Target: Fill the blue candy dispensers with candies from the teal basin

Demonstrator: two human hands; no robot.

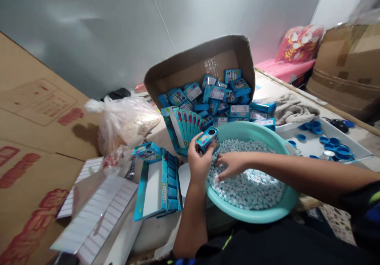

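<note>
My left hand [200, 160] grips a small blue printed candy box [207, 139], tilted, with a dark round spot on its near face. It is held over the left rim of a turquoise plastic basin [249, 216]. The basin holds a heap of small white and pale blue candies [246, 194]. Just right of the box, my right hand [230, 164] dips toward the candies with thumb and fingers apart. Whether a few candies lie under its fingertips is hidden. Left of the basin stand blue display cartons [152, 188], one with a small box lying on top.
Behind the basin, a cardboard box [190, 65] lies tipped, full of small blue boxes [218, 93]. A white tray [287, 132] with blue caps [342, 151] is at right, beside a grey cloth [297, 108]. Cardboard sheets [101, 205], a plastic bag [127, 116] and a large carton [32, 138] crowd the left.
</note>
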